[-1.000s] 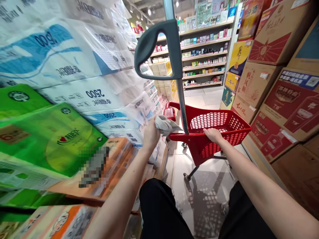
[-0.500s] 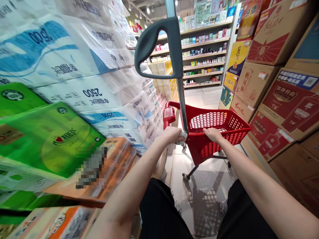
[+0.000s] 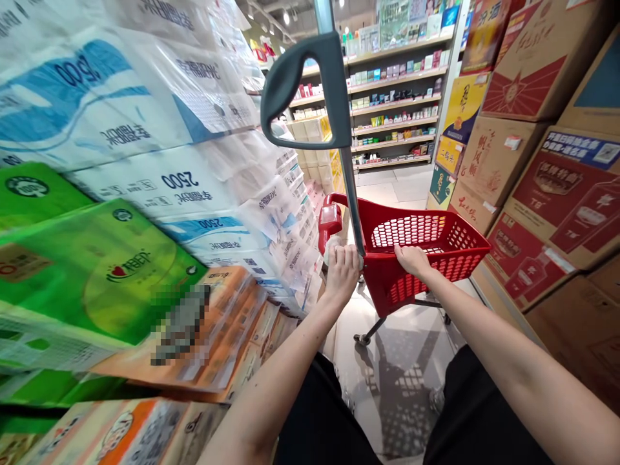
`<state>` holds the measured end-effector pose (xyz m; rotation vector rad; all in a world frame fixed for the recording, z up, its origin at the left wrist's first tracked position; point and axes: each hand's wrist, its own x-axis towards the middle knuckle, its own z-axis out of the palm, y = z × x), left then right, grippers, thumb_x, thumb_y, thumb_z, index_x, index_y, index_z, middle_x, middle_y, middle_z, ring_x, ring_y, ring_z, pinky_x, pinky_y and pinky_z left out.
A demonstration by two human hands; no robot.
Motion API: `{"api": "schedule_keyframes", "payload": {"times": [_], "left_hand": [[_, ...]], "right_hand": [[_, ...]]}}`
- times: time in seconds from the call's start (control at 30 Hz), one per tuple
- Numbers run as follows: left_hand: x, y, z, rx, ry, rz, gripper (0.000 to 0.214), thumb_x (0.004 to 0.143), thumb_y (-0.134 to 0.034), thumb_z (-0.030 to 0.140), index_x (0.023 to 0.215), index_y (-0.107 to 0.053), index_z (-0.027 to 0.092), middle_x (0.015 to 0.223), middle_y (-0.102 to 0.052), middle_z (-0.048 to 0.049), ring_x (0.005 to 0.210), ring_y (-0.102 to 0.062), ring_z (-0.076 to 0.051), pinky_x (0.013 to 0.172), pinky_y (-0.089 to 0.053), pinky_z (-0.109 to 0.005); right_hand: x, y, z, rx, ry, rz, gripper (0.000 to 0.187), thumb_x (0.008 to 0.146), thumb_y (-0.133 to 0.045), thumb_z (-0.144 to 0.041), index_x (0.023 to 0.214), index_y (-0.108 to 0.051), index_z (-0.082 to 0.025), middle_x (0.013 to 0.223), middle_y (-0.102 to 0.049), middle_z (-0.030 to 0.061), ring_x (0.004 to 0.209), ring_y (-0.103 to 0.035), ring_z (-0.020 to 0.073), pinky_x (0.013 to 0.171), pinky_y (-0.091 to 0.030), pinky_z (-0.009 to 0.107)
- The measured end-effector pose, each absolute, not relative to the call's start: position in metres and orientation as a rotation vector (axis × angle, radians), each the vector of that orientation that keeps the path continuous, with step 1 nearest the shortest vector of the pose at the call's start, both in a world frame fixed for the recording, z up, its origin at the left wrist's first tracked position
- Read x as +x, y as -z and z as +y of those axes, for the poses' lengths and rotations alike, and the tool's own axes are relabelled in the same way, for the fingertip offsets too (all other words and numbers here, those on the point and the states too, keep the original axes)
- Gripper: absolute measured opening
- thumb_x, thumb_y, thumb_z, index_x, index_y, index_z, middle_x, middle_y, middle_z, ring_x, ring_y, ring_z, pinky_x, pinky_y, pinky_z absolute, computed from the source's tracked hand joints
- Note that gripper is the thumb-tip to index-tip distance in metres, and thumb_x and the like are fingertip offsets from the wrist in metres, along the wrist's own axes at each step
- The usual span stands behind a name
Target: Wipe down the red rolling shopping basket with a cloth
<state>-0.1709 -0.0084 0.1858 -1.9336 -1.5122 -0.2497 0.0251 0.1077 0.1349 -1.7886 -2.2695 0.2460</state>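
A red plastic shopping cart [image 3: 382, 284] with a perforated basket stands in front of me, and a metal pole [image 3: 352, 200] topped by a grey loop handle [image 3: 340, 97] rises from it. My left hand [image 3: 343, 270] is closed over a crumpled white cloth or tissue [image 3: 331, 250], pressed at the red handlebar [image 3: 329, 221] on the cart's left side. The part of the bar under those fingers is hidden. My right hand [image 3: 413, 260] is closed around the near rim of the basket, thumb on top.
Plastic-wrapped white and blue paper packs [image 3: 194, 174] are stacked high on the left, with green packs [image 3: 126, 258] and orange packs [image 3: 227, 329] nearer. Cardboard cartons [image 3: 547, 187] line the right. Stocked shelves [image 3: 397, 97] stand across the aisle's far end, over a tiled floor [image 3: 339, 361].
My left hand has turned knuckles-up and shifted slightly left along the handlebar with the white cloth. My right hand stays on the basket rim.
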Motion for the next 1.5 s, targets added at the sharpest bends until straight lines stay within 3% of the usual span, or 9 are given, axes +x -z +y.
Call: {"api": "schedule_keyframes", "payload": {"times": [0.27,0.4,0.57,0.7,0.93,1.07,1.27,1.37,1.5], "left_hand": [[-0.182,-0.189,-0.007,-1.966,0.155,-1.339,0.043,0.088,-0.028,0.011,0.129,-0.035,0.004,0.121,-0.048,-0.0202,0.111,-0.047,-0.028,0.1,-0.029,-0.05],[-0.2,-0.2,0.002,-2.118,0.047,-1.206,0.035,0.089,-0.027,0.012,0.12,-0.043,0.009,0.101,-0.056,-0.0156,0.093,-0.055,-0.024,0.084,-0.039,-0.043],[-0.216,-0.23,0.019,-2.407,-0.062,-1.234,0.021,0.084,-0.045,0.021,0.102,-0.052,0.013,0.088,-0.059,-0.0104,0.082,-0.058,-0.022,0.073,-0.041,-0.034],[-0.232,-0.244,0.017,-2.68,0.066,-1.201,0.04,0.078,-0.057,0.037,0.113,-0.05,0.02,0.102,-0.06,-0.0069,0.094,-0.057,-0.02,0.085,-0.041,-0.033],[-0.23,-0.205,-0.016,-2.464,0.517,-1.271,0.053,0.084,-0.039,0.019,0.136,-0.027,0.018,0.135,-0.039,-0.0116,0.134,-0.023,-0.023,0.108,-0.024,-0.047],[-0.215,-0.204,-0.034,-2.491,0.507,-1.253,0.074,0.078,-0.052,0.039,0.139,-0.021,0.01,0.142,-0.028,-0.0188,0.136,-0.014,-0.031,0.108,-0.018,-0.053],[-0.194,-0.224,-0.02,-2.518,0.47,-1.309,0.048,0.083,-0.046,0.044,0.12,-0.045,0.014,0.117,-0.055,-0.013,0.116,-0.047,-0.023,0.104,-0.031,-0.041],[-0.182,-0.235,0.005,-2.558,0.162,-1.384,0.04,0.078,-0.053,0.047,0.103,-0.055,0.016,0.092,-0.064,-0.0095,0.091,-0.06,-0.023,0.085,-0.044,-0.036],[-0.168,-0.247,0.026,-2.538,-0.197,-1.502,0.039,0.068,-0.059,0.054,0.082,-0.061,0.018,0.077,-0.065,-0.0076,0.074,-0.062,-0.023,0.065,-0.044,-0.031]], "right_hand": [[-0.026,-0.151,0.087,-1.742,-0.275,-2.061,0.071,0.094,-0.008,-0.043,0.083,-0.071,-0.013,0.085,-0.069,0.0142,0.081,-0.062,0.0209,0.071,-0.037,0.028],[-0.027,-0.145,0.086,-1.681,-0.173,-2.118,0.067,0.094,-0.011,-0.039,0.077,-0.071,-0.015,0.078,-0.069,0.0114,0.076,-0.062,0.0192,0.066,-0.036,0.026],[-0.022,-0.14,0.089,-1.676,-0.108,-2.151,0.063,0.093,-0.015,-0.036,0.075,-0.072,-0.016,0.075,-0.069,0.01,0.074,-0.062,0.0182,0.063,-0.035,0.025],[-0.014,-0.141,0.092,-1.686,-0.142,-2.185,0.06,0.093,-0.017,-0.036,0.077,-0.072,-0.016,0.079,-0.07,0.0092,0.077,-0.062,0.0172,0.063,-0.033,0.024],[0.005,-0.14,0.095,-1.669,-0.196,-2.16,0.059,0.093,-0.016,-0.036,0.081,-0.071,-0.018,0.085,-0.07,0.0082,0.079,-0.06,0.0175,0.065,-0.031,0.025],[0.015,-0.139,0.1,-1.651,-0.21,-2.154,0.059,0.092,-0.016,-0.035,0.079,-0.071,-0.019,0.083,-0.07,0.0064,0.077,-0.058,0.0167,0.063,-0.029,0.025],[0.027,-0.14,0.104,-1.634,-0.207,-2.191,0.055,0.092,-0.017,-0.034,0.082,-0.07,-0.019,0.086,-0.069,0.0053,0.078,-0.057,0.0162,0.061,-0.027,0.024],[0.029,-0.142,0.106,-1.649,-0.244,-2.213,0.056,0.092,-0.017,-0.037,0.08,-0.069,-0.019,0.086,-0.069,0.0059,0.079,-0.057,0.0166,0.062,-0.028,0.024],[0.03,-0.145,0.11,-1.614,-0.316,-2.232,0.057,0.092,-0.017,-0.042,0.081,-0.068,-0.019,0.09,-0.068,0.0067,0.081,-0.057,0.0173,0.063,-0.029,0.024]]}}
